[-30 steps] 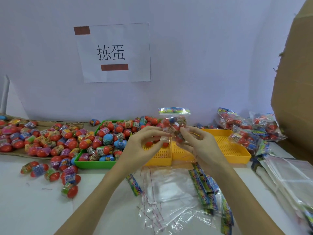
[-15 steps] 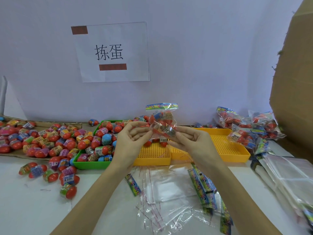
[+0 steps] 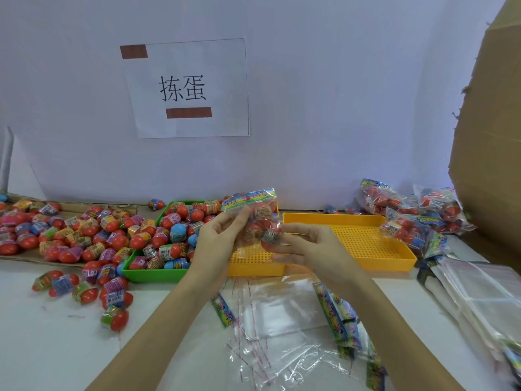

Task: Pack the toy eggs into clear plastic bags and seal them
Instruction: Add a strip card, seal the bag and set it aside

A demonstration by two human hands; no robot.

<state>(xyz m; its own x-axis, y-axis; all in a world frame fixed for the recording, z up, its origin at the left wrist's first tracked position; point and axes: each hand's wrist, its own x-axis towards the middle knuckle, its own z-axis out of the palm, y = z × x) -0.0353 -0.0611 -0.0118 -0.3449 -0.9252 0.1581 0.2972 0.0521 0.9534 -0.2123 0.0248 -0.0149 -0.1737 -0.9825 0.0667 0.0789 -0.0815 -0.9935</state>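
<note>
A: Far left?
B: Loose toy eggs [image 3: 70,235] heaped on a flat cardboard sheet [image 3: 17,256]; several more lie on the white table [image 3: 56,348]. Green tray [image 3: 158,273] beside them, full of eggs.

A: Left hand?
B: Left hand [image 3: 217,244] raised over the trays, fingers partly curled, fingertips pinching the left side of the filled bag [image 3: 260,218].

A: The bag?
B: Clear, red eggs inside, colourful header card on top. Held in the air between both hands, above the small yellow tray [image 3: 253,263].

A: Right hand?
B: Right hand [image 3: 307,249] loosely cupped, thumb and fingers holding the bag's lower right.

A: Further right?
B: Empty clear bags [image 3: 282,311] on the table below the hands, large yellow tray [image 3: 366,246], packed bags [image 3: 408,218] piled near the cardboard box [image 3: 490,153].
</note>
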